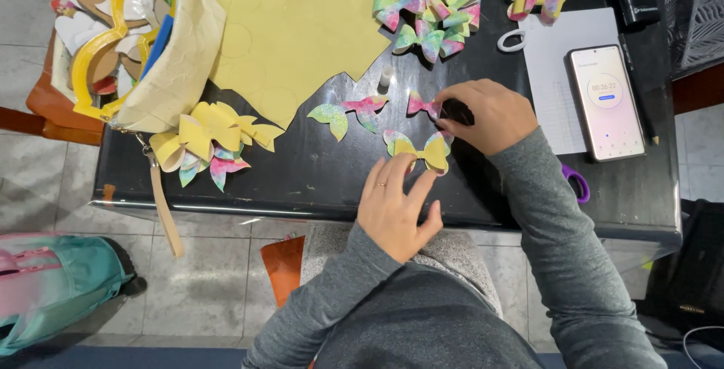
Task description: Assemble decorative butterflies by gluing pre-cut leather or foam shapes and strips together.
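Observation:
A yellow and rainbow glitter bow (428, 150) lies on the black table (317, 177) in front of me. My left hand (394, 202) rests on its near edge, fingertips pressing the bow's lower left loop. My right hand (486, 116) curls over the bow's right side and pinches a small pink glitter strip (422, 104) at its fingertips. A flat rainbow tail-shaped cutout (347, 111) lies just left of the bow. A small white glue stick (385, 78) stands behind it.
A pile of finished rainbow bows (436, 9) sits at the back, a yellow foam sheet (302, 30) left of it. A bag of craft pieces (143, 37) and yellow bows (211, 139) are at left. A phone (605, 101) on white paper and purple scissors (577, 183) lie right.

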